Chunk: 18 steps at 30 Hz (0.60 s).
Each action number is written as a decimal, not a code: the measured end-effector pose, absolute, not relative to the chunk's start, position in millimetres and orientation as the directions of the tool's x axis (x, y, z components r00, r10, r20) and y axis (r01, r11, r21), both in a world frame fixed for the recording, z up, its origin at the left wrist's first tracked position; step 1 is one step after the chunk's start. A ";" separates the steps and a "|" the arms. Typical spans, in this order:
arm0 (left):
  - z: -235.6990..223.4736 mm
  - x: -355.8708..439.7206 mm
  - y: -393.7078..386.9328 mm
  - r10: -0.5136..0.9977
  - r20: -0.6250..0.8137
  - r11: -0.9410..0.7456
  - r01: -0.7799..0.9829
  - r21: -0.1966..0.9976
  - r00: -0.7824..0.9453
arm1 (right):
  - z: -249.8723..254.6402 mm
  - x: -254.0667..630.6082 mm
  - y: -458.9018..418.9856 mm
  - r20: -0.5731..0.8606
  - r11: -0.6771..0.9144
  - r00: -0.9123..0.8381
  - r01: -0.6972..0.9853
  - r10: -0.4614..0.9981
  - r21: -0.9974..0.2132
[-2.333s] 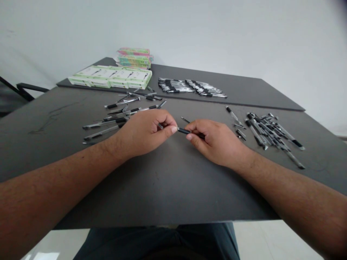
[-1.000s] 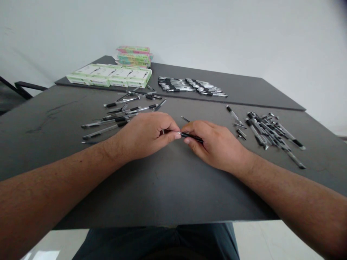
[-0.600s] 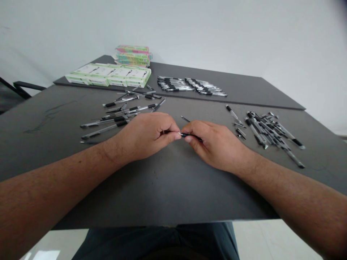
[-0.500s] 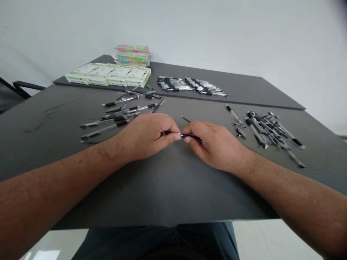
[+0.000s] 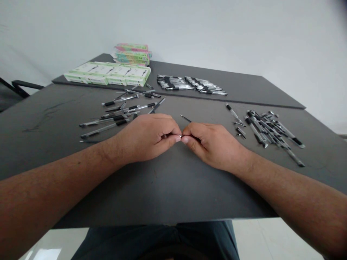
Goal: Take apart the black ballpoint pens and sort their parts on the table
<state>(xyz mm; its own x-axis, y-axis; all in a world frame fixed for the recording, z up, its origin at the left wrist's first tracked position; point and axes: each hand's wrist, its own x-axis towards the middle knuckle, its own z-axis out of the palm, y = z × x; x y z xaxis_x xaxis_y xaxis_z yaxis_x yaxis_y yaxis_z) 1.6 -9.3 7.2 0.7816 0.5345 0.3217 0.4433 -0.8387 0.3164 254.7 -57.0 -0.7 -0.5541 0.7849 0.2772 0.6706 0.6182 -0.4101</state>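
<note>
My left hand (image 5: 153, 137) and my right hand (image 5: 210, 144) meet above the middle of the table, fingertips almost touching. Both are closed in a pinch on a pen (image 5: 181, 136). Only a small shiny bit of it shows between the thumbs; the fingers hide the rest. Just behind the right fingers a thin pen refill (image 5: 185, 118) lies on the table. Beyond my left hand are several loose clear pens with black grips (image 5: 108, 125), some partly covered by the hand and forearm.
A heap of clear pen parts (image 5: 268, 128) lies on the right, small caps (image 5: 240, 132) beside it. On the raised rear panel (image 5: 244, 83) sit two rows of pens (image 5: 175, 83), flat white-green boxes (image 5: 108, 74) and stacked colourful boxes (image 5: 132, 54). The table's front edge (image 5: 168, 224) is near my lap.
My hands have drawn closer together, and the pen's black grip that showed between and under the right fingers is now hidden. The things on the table have not moved.
</note>
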 end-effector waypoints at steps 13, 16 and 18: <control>10.9 -5.3 0.7 0.658 0.358 -0.751 0.538 0.383 0.663 | 4.3 263.1 -48.0 0.279 0.570 -0.497 0.695 0.822 -0.438; 13.8 -7.0 -1.0 0.624 0.363 -0.780 0.527 0.337 0.692 | 9.2 264.5 -48.1 0.231 0.548 -0.511 0.652 0.828 -0.524; 15.8 -8.0 -2.3 0.615 0.371 -0.788 0.527 0.317 0.696 | 10.8 265.6 -47.7 0.194 0.514 -0.503 0.640 0.842 -0.571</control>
<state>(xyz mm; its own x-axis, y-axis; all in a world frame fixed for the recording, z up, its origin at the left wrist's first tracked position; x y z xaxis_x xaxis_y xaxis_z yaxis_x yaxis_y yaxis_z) -8.0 -2.3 15.8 0.6958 0.6151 0.3708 0.5275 -0.7881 0.3173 265.6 -47.7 10.8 -0.5030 0.8423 0.1937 0.6401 0.5137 -0.5713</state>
